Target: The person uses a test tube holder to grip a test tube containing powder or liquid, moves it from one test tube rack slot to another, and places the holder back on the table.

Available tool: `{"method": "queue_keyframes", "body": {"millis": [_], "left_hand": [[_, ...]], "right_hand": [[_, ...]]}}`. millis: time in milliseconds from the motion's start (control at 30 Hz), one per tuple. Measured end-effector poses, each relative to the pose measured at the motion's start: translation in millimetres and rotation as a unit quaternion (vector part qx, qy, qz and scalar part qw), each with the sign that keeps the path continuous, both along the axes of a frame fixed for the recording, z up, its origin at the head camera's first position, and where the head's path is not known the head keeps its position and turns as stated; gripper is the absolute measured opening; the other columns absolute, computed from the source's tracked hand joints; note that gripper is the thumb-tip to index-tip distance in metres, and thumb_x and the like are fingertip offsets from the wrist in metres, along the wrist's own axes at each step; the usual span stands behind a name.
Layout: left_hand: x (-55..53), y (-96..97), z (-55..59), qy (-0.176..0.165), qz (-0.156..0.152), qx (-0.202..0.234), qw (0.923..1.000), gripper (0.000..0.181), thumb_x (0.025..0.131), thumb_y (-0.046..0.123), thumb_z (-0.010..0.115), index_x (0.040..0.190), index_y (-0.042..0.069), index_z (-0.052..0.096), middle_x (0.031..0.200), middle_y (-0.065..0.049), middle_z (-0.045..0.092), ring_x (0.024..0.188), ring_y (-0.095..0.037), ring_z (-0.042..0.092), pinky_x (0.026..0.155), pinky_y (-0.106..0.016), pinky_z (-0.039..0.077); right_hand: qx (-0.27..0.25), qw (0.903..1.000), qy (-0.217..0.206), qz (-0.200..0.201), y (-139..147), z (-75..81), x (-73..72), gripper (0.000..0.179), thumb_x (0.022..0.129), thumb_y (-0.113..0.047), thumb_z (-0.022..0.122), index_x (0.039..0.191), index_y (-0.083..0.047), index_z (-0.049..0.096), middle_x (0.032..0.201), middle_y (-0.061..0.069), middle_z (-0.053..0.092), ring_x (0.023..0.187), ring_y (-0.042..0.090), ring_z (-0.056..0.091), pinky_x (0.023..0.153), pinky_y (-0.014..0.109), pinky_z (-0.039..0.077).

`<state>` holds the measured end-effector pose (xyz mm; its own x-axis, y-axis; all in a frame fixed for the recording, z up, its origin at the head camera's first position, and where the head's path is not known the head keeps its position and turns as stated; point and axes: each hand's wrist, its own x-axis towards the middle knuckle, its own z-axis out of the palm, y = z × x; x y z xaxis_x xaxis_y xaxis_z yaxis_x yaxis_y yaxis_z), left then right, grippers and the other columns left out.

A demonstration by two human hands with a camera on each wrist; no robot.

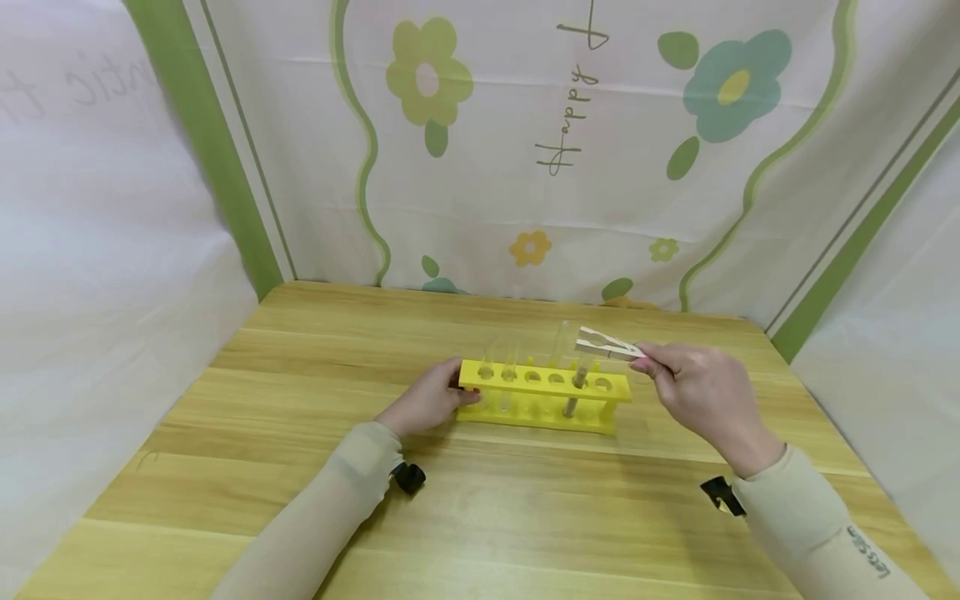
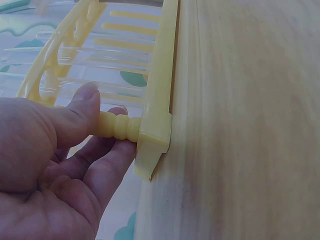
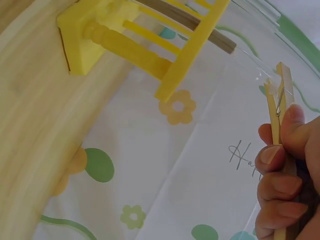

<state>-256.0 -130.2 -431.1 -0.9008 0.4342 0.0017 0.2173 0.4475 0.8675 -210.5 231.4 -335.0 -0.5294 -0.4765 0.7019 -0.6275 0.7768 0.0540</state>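
A yellow test tube rack (image 1: 543, 387) stands upright on the wooden table. My left hand (image 1: 427, 400) grips its left end, with thumb and fingers around the end post (image 2: 117, 125) in the left wrist view. My right hand (image 1: 701, 396) holds a wooden test tube clamp (image 1: 611, 348) by its handles. The clamp's tips are at the upper end of a clear test tube (image 3: 250, 61) in the rack; whether they squeeze the glass I cannot tell. A brownish-grey stick-like piece (image 3: 220, 40) sits inside that tube. Further clear test tubes (image 1: 510, 360) stand in other holes.
The wooden table (image 1: 510, 517) stretches around the rack. Behind it hangs a white cloth (image 1: 480, 192) printed with flowers and lettering, and cloth also lines both sides. A black wrist camera (image 1: 408, 477) sits at the left cuff, another black device (image 1: 722, 495) at the right.
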Motion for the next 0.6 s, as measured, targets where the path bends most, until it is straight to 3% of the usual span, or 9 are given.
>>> {"method": "queue_keyframes", "body": {"millis": [133,267,367,433,600], "left_hand": [[1.3,0.3,0.9,-0.003,0.000,0.003,1.0000,0.021,0.097,0.012,0.065,0.117,0.015,0.058,0.106,0.000,0.064,0.096,-0.016,0.062,0.084,-0.033,0.053],[1.8,0.4,1.2,-0.007,0.000,0.006,1.0000,0.021,0.097,0.011,0.065,0.117,0.014,0.059,0.105,0.000,0.064,0.095,-0.016,0.062,0.082,-0.033,0.054],[2.2,0.5,1.7,-0.008,0.000,0.007,0.9999,0.022,0.097,0.011,0.065,0.117,0.014,0.059,0.104,0.000,0.064,0.095,-0.016,0.062,0.082,-0.032,0.054],[2.7,0.6,2.2,-0.008,0.001,0.007,0.9999,0.022,0.097,0.010,0.064,0.118,0.013,0.059,0.105,0.000,0.063,0.095,-0.016,0.062,0.082,-0.032,0.054],[3.8,0.7,3.3,-0.011,0.002,0.007,0.9999,0.021,0.097,0.009,0.064,0.117,0.013,0.059,0.104,-0.001,0.063,0.094,-0.017,0.062,0.081,-0.033,0.054]], "right_hand": [[0.002,1.0000,0.005,-0.003,0.6,6.2,0.0,0.036,0.096,-0.033,0.068,0.098,0.002,0.077,0.082,0.015,0.074,0.036,0.008,0.042,0.037,0.022,0.024],[-0.005,1.0000,0.008,-0.003,1.8,12.4,0.0,0.043,0.098,-0.038,0.063,0.098,0.002,0.077,0.084,0.016,0.074,0.036,0.012,0.047,0.037,0.023,0.025],[-0.010,0.9999,0.012,-0.004,4.1,17.3,-0.2,0.031,0.092,-0.028,0.073,0.098,0.002,0.077,0.085,0.016,0.074,0.040,0.015,0.054,0.037,0.023,0.026],[-0.013,0.9998,0.015,-0.008,6.5,20.3,-0.2,0.025,0.088,-0.023,0.076,0.098,0.000,0.078,0.084,0.015,0.074,0.040,0.013,0.051,0.037,0.022,0.025],[-0.029,0.9990,0.013,-0.033,12.0,26.6,0.4,0.027,0.090,-0.028,0.075,0.102,-0.004,0.078,0.083,0.012,0.075,0.043,0.010,0.044,0.037,0.023,0.024]]}}
